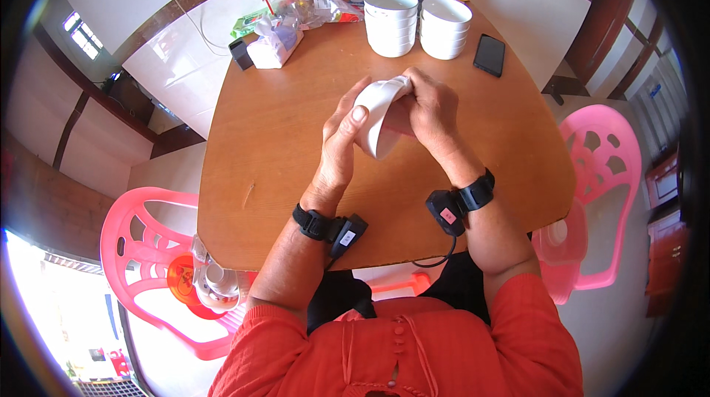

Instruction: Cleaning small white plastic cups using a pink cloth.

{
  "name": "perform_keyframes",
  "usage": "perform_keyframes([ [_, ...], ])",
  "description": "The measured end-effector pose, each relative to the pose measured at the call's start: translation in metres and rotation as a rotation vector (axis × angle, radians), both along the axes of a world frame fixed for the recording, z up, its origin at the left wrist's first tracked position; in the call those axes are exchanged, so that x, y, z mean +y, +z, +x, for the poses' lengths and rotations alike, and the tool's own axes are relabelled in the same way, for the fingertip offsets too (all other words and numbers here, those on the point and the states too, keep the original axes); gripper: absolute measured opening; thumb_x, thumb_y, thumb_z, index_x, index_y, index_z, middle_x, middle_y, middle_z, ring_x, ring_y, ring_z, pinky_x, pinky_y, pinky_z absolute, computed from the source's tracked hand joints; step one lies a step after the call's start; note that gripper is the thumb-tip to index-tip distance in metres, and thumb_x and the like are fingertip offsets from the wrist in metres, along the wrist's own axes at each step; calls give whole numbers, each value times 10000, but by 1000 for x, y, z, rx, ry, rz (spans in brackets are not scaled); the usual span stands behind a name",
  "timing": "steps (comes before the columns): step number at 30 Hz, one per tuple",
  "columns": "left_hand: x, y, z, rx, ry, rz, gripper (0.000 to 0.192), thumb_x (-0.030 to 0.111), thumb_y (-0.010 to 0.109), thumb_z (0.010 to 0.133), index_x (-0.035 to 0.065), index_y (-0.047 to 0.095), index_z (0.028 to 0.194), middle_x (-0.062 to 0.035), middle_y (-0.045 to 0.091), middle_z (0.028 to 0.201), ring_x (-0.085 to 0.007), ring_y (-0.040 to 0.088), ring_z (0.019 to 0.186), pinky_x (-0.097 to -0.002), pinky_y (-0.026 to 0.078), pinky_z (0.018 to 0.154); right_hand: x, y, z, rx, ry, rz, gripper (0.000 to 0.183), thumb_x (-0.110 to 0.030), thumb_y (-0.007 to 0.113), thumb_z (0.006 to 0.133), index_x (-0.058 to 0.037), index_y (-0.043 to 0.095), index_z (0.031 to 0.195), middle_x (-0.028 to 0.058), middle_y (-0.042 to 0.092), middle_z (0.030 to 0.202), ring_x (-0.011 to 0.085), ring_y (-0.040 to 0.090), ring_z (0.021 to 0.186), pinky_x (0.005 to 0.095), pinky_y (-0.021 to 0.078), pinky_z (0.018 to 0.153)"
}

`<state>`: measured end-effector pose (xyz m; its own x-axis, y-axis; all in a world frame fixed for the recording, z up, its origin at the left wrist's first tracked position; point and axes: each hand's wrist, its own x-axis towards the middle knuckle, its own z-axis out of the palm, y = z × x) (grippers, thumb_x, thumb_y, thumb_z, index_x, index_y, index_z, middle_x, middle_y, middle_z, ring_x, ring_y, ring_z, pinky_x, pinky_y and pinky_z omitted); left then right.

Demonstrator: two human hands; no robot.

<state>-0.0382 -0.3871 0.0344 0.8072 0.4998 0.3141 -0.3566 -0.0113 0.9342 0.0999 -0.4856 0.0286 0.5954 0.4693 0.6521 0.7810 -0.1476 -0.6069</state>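
A white bowl (370, 105) is tipped on its side above the wooden table (266, 136), its opening turned toward my right. My left hand (339, 136) grips it from the left, with the thumb lying along the outer wall. At the far rim, my right hand (435, 105) is closed on a crumpled white wipe (404, 84), pressed against the bowl's edge. The right fingers partly reach inside the bowl and are hidden there. A pinkish patch shows beneath the right hand; I cannot tell what it is. Both wrists wear black straps with small boxes.
Two stacks of white bowls (391, 30) stand at the back, beside a black phone (489, 55). Behind lie a tissue pack (275, 44), a small black box (241, 55), a plastic bag (310, 8) and bottles. Pink chairs flank the table; the left chair (119, 241) holds dishes.
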Motion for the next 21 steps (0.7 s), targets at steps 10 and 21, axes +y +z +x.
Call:
perform_keyframes([
  [10, 11, -19, 6, 185, -139, -260, 781, 623, 616, 784, -33, 548, 1203, -145, 632, 913, -227, 636, 657, -278, 488, 413, 2, 12, -17, -455, 12, 132, 159, -51, 640, 711, -80, 585, 858, 79, 609, 771, 308, 614, 702, 420, 483, 629],
  [21, 15, -12, 5, 125, -524, -557, 817, 730, 310, 869, 50, 458, 1297, -244, 636, 979, -388, 651, 634, -397, 506, 394, -15, 36, -28, -407, 236, -47, 578, -185, 719, 643, -81, 592, 1197, 95, 616, 1104, 306, 554, 1076, 450, 401, 950],
])
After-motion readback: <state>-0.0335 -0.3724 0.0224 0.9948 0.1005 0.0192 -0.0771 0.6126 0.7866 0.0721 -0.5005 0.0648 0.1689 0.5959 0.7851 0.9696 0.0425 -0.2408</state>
